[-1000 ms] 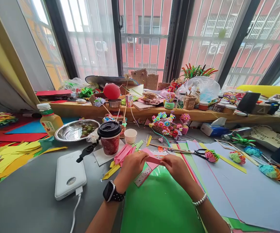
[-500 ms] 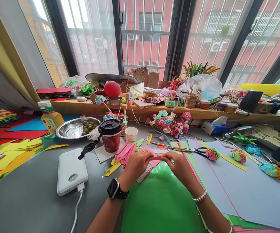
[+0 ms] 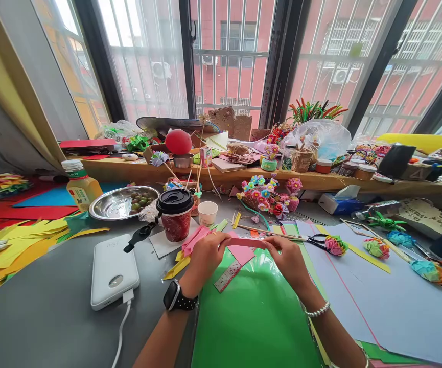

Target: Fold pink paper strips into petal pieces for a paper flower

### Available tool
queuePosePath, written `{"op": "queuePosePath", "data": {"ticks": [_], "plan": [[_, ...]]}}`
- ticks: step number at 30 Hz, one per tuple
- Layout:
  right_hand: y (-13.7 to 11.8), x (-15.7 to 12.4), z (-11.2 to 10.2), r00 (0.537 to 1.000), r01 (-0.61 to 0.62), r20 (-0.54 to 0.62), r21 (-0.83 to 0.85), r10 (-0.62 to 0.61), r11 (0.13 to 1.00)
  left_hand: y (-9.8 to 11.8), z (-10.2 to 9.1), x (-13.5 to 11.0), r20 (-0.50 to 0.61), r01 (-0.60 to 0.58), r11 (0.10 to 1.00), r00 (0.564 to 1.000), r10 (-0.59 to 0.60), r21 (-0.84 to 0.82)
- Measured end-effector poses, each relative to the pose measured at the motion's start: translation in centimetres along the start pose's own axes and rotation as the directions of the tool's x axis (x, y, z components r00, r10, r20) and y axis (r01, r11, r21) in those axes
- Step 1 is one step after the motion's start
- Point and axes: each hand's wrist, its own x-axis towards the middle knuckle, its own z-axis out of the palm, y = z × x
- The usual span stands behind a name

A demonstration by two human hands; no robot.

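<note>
My left hand point(image 3: 205, 255) and my right hand point(image 3: 287, 258) each pinch one end of a narrow pink paper strip point(image 3: 246, 242), held level just above the table. A black watch sits on my left wrist and a bead bracelet on my right. Under the strip lie a pink paper piece point(image 3: 241, 253), a small ruler point(image 3: 227, 276) and a green sheet point(image 3: 251, 317). Folded pink strips point(image 3: 193, 237) lie just left of my left hand.
A white power bank point(image 3: 113, 271) with a cable lies at the left. A lidded red cup point(image 3: 175, 214), a small paper cup point(image 3: 207, 212), a metal bowl of green fruit point(image 3: 123, 203), a juice bottle point(image 3: 78, 186), scissors point(image 3: 315, 239) and paper flowers point(image 3: 264, 197) stand around.
My hands have moved apart and slightly up, and the pink strip now shows stretched out between them. The view has shifted a little.
</note>
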Motion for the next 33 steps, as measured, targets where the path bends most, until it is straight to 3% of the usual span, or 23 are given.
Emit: {"op": "queuePosePath", "data": {"ticks": [4,9,18,21,23,25,29,33], "plan": [[0.0,0.1,-0.2,0.996,-0.083,-0.017,0.128,0.086,0.988,0.2,-0.4,0.3,-0.003,0.102,0.982,0.995,-0.103,-0.158],[0.4,0.3,-0.3,0.976,-0.207,0.004,0.319,0.218,0.925,0.5,-0.8,0.5,0.022,0.187,0.897,0.981,-0.194,-0.401],[0.4,0.2,-0.2,0.98,-0.187,-0.023,0.251,0.2,0.95,0.2,-0.5,0.4,0.01,0.187,0.922,0.981,-0.195,-0.339],[0.0,0.2,-0.5,0.983,-0.163,-0.054,0.157,0.173,0.974,0.1,-0.3,0.3,-0.095,0.159,0.955,0.978,-0.188,-0.251],[-0.1,0.2,-0.6,0.986,-0.155,-0.045,0.121,0.161,0.98,0.2,0.0,0.2,-0.195,0.108,0.982,0.971,-0.138,-0.158],[-0.3,0.2,-0.6,0.989,-0.144,-0.012,0.129,0.146,0.981,0.5,0.3,0.0,-0.212,0.003,0.997,0.977,-0.02,-0.083],[-0.5,0.1,-0.3,0.993,-0.117,0.048,0.167,0.111,0.979,1.4,1.4,-0.4,-0.034,-0.248,0.968,0.968,0.247,-0.032],[-0.8,-0.1,-0.2,0.993,-0.103,0.075,0.173,0.091,0.98,2.0,2.2,-0.7,0.05,-0.271,0.962,0.962,0.269,0.019]]}}
